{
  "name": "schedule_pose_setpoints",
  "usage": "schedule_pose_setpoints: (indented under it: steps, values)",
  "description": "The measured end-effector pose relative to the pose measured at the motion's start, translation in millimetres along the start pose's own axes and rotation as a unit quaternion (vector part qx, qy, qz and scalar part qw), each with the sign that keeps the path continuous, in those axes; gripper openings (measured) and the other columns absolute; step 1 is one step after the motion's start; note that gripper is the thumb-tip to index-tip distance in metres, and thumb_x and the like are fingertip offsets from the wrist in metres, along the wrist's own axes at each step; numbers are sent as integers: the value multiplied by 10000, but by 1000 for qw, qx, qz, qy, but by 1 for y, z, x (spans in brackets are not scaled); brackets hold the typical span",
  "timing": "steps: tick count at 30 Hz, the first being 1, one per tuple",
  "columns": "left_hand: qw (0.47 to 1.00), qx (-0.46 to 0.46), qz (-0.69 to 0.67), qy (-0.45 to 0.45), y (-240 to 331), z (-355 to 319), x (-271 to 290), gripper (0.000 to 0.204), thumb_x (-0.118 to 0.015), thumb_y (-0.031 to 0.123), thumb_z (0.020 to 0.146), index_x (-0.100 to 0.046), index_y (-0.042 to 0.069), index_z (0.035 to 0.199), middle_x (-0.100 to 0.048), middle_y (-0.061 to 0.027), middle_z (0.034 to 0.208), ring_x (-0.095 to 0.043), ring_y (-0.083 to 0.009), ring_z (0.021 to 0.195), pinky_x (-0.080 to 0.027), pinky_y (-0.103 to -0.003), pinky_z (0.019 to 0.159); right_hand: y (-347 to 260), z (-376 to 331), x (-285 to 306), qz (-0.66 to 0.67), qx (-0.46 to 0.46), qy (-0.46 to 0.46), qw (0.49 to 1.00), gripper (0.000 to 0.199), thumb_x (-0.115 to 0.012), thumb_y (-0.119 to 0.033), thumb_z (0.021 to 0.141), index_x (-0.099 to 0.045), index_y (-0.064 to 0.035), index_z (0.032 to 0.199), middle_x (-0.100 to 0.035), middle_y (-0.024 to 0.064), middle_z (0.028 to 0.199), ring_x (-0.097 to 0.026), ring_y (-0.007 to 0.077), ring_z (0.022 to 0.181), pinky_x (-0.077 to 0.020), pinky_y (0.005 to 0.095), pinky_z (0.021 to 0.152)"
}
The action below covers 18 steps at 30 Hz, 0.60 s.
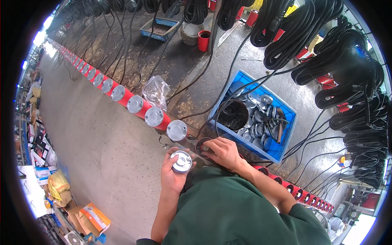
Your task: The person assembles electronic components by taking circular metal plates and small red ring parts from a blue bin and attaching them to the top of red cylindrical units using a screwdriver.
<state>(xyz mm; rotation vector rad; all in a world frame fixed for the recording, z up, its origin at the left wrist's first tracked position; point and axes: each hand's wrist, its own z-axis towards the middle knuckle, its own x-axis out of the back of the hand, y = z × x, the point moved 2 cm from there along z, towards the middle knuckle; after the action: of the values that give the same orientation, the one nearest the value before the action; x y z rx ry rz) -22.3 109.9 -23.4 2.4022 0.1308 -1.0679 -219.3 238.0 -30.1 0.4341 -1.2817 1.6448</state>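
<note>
A round silver metal cap (182, 164) rests in my left hand (171, 180), its inner side facing up and my thumb on its rim. My right hand (227, 154) is just to the right, at the dark open end of a red cylinder (200, 143). Its fingers are bent together at that opening; what they pinch, if anything, is hidden. Beyond my left hand, the nearest red cylinder with a silver cap (177, 130) on its end heads a long row running to the far left.
A blue crate (292, 134) beyond my right hand holds many metal caps and a dark round tub (233, 116). Coiled black cables (281, 51) hang overhead, their leads crossing the bench. A clear plastic bag (156, 93) lies behind the capped row. Open-ended red cylinders (289, 188) continue right.
</note>
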Motion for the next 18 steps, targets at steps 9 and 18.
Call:
schedule_pose_setpoints:
  steps: [9, 18]
  values:
    - [1000, 9, 3, -12, 0, -1, -7, 319, -574, 159, 1034, -531, 120, 1349, -661, -256, 1324, -661, -474, 1211, -581, -587, 972, -4, 2, 6, 12, -26, -7, 1000, 459, -870, -256, 812, -693, -64, 1190, -743, 95, 1106, -727, 284, 957, -611, 384, 809]
    - [998, 39, 22, -40, -16, -7, -16, 328, -512, 233, 1093, -546, 98, 1390, -653, -233, 1370, -634, -355, 1285, -522, -546, 1076, -55, -1, 35, 13, 35, -14, 999, 396, -876, -198, 793, -730, -120, 1153, -723, 21, 1133, -695, 238, 866, -583, 359, 728]
